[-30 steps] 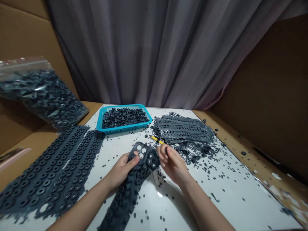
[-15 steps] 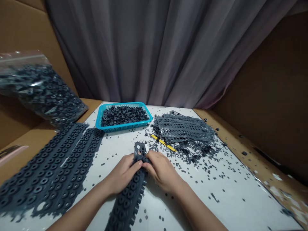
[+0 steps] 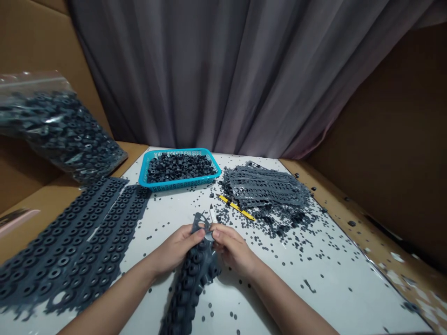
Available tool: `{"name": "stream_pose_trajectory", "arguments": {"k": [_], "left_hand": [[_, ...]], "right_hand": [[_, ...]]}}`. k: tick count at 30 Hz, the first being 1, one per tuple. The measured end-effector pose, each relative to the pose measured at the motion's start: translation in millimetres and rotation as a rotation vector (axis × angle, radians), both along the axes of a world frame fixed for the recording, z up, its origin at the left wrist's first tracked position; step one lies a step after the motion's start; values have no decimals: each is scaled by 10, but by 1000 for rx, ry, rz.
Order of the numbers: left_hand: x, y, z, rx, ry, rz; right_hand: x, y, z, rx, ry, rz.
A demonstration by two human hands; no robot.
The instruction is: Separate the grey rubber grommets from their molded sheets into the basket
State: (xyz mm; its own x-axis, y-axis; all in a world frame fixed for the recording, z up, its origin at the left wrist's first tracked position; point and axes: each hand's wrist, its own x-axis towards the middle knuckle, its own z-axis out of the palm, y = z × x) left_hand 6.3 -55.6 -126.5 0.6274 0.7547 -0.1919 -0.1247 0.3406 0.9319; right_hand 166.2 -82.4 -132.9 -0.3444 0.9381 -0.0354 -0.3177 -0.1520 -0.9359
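The **left hand** and the **right hand** meet at lower centre of the frame, both curled narrowly around a **dark grey moulded rubber strip** of ring-shaped pieces. The left hand grips it from the side, its thumb lying across the upper end. The right hand's **fingertips** pinch the same end from the other side. The strip's top, with open holes, rises above the hands, and its long tail hangs down toward the bottom edge, over a **white table top**. A **pale pointed sliver** stands just above the right fingers; it is too small to identify.

Just beyond the hands, a **slim yellow tool** lies on the table. Past it is a **stack of punched grey sheets**, with **loose black rubber pieces** scattered around it. At upper centre, a **turquoise plastic basket** holds a heap of **dark rubber pieces**. To the left lie 2 **long rubber sheets**, and above them, at upper left, sits a **clear plastic bag** full of similar pieces.
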Motion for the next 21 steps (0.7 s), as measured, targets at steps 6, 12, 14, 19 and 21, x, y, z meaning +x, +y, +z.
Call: {"name": "stream_pose_trajectory", "arguments": {"k": [6,12,14,19,21], "left_hand": [[45,-18,-66,-175,-141,57],[30,31,-28,-240,-123,311],[28,43,-6,-181,-97,293],[4,44,17,-20,29,234],[-14,45,21,-10,54,184]], "right_hand": [[-83,1,-28,-231,292,-43],[44,79,90,-102,533,-76],[102,97,142,-12,465,-128],[225,73,203,259,11,-244],[248,47,214,339,-227,-268]]}}
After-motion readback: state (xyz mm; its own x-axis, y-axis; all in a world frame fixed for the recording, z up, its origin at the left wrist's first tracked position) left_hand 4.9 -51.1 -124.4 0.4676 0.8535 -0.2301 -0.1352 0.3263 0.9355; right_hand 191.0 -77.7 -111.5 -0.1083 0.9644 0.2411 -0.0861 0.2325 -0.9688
